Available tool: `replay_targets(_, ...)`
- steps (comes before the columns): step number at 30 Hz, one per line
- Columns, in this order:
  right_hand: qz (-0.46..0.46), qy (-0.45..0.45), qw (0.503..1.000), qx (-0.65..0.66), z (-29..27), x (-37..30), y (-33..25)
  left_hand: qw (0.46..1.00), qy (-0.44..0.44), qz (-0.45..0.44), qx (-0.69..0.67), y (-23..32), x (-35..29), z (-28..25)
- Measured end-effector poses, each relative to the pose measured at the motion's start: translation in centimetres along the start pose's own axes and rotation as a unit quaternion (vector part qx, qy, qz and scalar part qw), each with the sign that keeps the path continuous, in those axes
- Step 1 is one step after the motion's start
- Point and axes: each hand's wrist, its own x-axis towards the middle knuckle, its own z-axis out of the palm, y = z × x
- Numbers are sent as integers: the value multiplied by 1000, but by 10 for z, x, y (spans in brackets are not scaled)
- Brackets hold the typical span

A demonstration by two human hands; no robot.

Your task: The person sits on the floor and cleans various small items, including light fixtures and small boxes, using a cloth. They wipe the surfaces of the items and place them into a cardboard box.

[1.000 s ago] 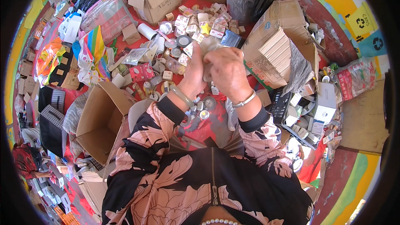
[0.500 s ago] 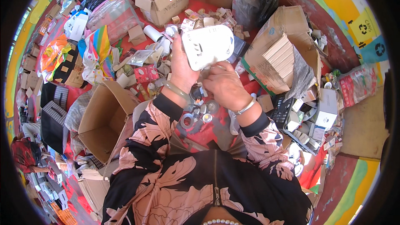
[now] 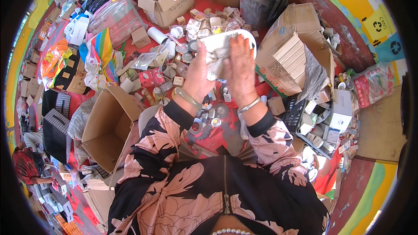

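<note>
Littered red floor (image 3: 226,140) below left grip (image 3: 198,76) | I see it pinching white tray (image 3: 216,42) | right grip (image 3: 241,69) outstretched flat over tray

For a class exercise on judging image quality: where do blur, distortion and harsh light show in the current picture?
Head view: the right hand is smeared, probably by motion, while the left hand looks crisper; head view: the painted wall curves along the black rim, as fisheye images do; head view: at lower right, strong light washes out a patch beside red material.
</note>
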Motion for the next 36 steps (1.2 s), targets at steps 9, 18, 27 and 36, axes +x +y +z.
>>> replay_targets(9, 20, -4, 998, -55, -8, 9, 25, 1000, -4, 5, 11, 6, -2, -2)
replay_targets(18, -145, -102, 984, 26, -36, 19, 17, 976, -125, -47, 171, -1, -3, -13)
replay_targets(27, -122, -69, 990, -33, -44, 12, 48, 975, -107, -88, 173, 13, -5, -3)
replay_targets(36, -168, -143, 971, 96, -50, 14, 31, 945, -131, -161, 253, 4, -6, -15)
